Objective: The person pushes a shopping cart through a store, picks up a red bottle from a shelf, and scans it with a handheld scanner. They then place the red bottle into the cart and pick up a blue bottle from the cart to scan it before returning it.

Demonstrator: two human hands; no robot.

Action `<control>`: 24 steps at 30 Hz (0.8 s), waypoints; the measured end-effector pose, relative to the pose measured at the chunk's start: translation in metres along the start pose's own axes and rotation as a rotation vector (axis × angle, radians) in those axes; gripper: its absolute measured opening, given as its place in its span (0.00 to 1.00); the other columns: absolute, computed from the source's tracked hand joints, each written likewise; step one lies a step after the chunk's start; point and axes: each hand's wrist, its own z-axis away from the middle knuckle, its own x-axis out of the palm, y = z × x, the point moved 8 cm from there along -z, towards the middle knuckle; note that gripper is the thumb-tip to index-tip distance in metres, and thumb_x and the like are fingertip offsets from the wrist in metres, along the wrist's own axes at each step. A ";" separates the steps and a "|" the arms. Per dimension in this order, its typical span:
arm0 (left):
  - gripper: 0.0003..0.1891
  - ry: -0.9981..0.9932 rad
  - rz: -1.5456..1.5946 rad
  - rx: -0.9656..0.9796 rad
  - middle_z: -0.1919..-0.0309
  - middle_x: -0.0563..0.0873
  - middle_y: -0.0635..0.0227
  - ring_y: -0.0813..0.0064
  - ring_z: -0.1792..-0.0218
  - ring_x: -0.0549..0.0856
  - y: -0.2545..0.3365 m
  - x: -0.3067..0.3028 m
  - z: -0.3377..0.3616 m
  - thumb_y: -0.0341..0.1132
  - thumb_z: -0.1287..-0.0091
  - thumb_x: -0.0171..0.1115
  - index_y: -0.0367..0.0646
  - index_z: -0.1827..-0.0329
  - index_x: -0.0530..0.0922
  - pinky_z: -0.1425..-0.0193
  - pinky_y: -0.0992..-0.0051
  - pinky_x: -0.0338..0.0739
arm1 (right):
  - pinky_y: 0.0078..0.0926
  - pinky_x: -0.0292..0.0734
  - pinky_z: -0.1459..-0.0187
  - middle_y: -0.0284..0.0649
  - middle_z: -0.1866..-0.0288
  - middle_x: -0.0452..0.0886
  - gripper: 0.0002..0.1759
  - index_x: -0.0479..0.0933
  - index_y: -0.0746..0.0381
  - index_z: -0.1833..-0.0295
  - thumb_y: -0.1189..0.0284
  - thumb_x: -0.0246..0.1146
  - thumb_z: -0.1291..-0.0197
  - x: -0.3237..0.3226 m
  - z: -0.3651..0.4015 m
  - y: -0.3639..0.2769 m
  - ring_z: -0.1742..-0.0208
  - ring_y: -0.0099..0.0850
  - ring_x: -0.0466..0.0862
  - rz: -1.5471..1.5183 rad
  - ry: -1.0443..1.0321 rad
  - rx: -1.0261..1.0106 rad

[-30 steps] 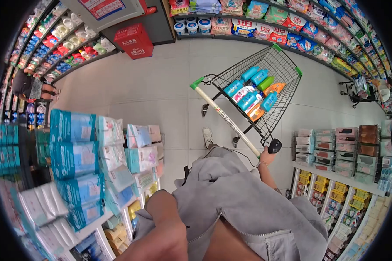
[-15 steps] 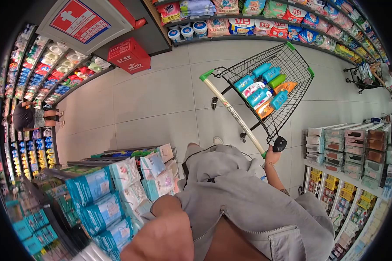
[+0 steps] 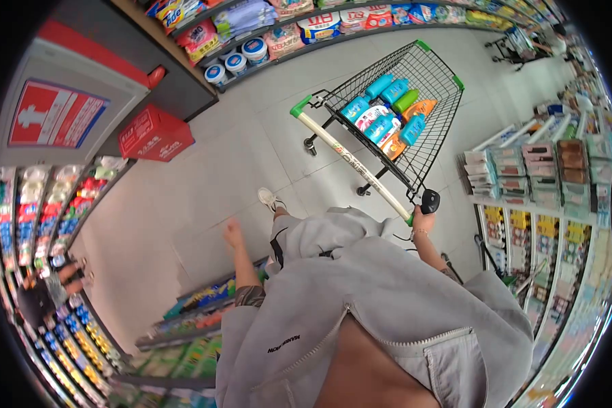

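My right hand is wrapped round the right end of the shopping cart's handle, just beside a black rounded device fixed there. Inside the wire shopping cart lie several turquoise bottles, a green bottle and orange packs. A white and pink bottle rests among them. My left hand is held out over the floor at my left side, its fingers curled with nothing in them, apart from the cart.
Detergent bags and white tubs line the shelf ahead. A red box stands on the floor at left, below a grey cabinet. Hanging packs border the right side. Another person is at the left shelves; another cart is far right.
My left hand has swung forward from low by my body to over the floor. The cart has shifted left and up in view, and the hanging packs at left have passed out of sight.
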 end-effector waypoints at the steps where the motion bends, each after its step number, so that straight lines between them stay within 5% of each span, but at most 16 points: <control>1: 0.18 0.007 0.019 -0.056 0.56 0.83 0.59 0.64 0.60 0.83 -0.124 0.037 -0.043 0.44 0.34 0.54 0.41 0.50 0.78 0.58 0.64 0.79 | 0.40 0.77 0.60 0.51 0.69 0.82 0.20 0.77 0.67 0.65 0.62 0.69 0.57 0.002 0.007 -0.006 0.65 0.47 0.84 0.030 0.005 0.011; 5: 0.15 -0.386 -0.612 0.402 0.56 0.84 0.57 0.61 0.57 0.83 -0.179 0.041 -0.009 0.40 0.36 0.54 0.45 0.51 0.80 0.55 0.63 0.78 | 0.42 0.76 0.57 0.52 0.66 0.82 0.21 0.77 0.67 0.64 0.60 0.70 0.57 0.021 0.047 -0.027 0.61 0.48 0.83 0.113 0.037 0.142; 7: 0.14 -0.408 -0.615 0.575 0.56 0.84 0.57 0.60 0.55 0.83 -0.177 0.038 -0.015 0.38 0.37 0.54 0.47 0.52 0.81 0.53 0.63 0.77 | 0.43 0.76 0.56 0.53 0.64 0.82 0.24 0.77 0.67 0.62 0.59 0.69 0.57 0.026 0.068 -0.042 0.60 0.50 0.83 0.053 0.078 0.220; 9: 0.13 -0.377 -0.444 0.520 0.58 0.84 0.57 0.59 0.55 0.83 -0.169 0.023 -0.019 0.37 0.37 0.54 0.47 0.53 0.82 0.53 0.63 0.77 | 0.43 0.76 0.55 0.53 0.63 0.82 0.24 0.76 0.68 0.62 0.58 0.69 0.57 0.033 0.083 -0.058 0.59 0.50 0.82 0.120 0.129 0.267; 13: 0.13 -0.368 -0.493 0.705 0.64 0.86 0.58 0.60 0.65 0.85 -0.075 -0.038 -0.047 0.37 0.37 0.54 0.43 0.56 0.82 0.61 0.65 0.78 | 0.42 0.75 0.53 0.53 0.63 0.82 0.24 0.76 0.68 0.62 0.58 0.69 0.58 0.054 0.117 -0.072 0.59 0.49 0.82 0.129 0.210 0.381; 15: 0.12 -0.466 -0.296 0.511 0.66 0.86 0.61 0.66 0.68 0.84 -0.047 -0.044 -0.087 0.38 0.35 0.54 0.41 0.56 0.81 0.65 0.69 0.78 | 0.42 0.75 0.53 0.53 0.63 0.82 0.25 0.76 0.69 0.62 0.58 0.68 0.58 0.064 0.129 -0.084 0.58 0.49 0.82 0.078 0.226 0.429; 18: 0.13 -0.539 0.206 -0.128 0.65 0.84 0.69 0.80 0.67 0.82 -0.030 -0.043 -0.153 0.39 0.32 0.56 0.39 0.54 0.78 0.68 0.78 0.77 | 0.41 0.75 0.53 0.52 0.63 0.82 0.25 0.75 0.69 0.61 0.59 0.68 0.57 0.080 0.142 -0.099 0.59 0.49 0.82 0.085 0.169 0.486; 20: 0.11 -0.453 0.224 -0.175 0.67 0.84 0.69 0.83 0.73 0.80 0.032 -0.053 -0.175 0.37 0.32 0.55 0.40 0.53 0.78 0.74 0.82 0.74 | 0.41 0.75 0.53 0.52 0.63 0.82 0.25 0.75 0.70 0.61 0.59 0.69 0.57 0.085 0.155 -0.112 0.60 0.48 0.82 0.034 0.226 0.488; 24: 0.11 -0.438 0.202 -0.105 0.67 0.85 0.69 0.82 0.71 0.82 0.136 -0.050 -0.230 0.38 0.31 0.56 0.40 0.53 0.78 0.72 0.83 0.73 | 0.41 0.74 0.53 0.51 0.64 0.82 0.23 0.76 0.70 0.62 0.62 0.69 0.57 0.101 0.170 -0.136 0.61 0.47 0.82 -0.050 0.308 0.510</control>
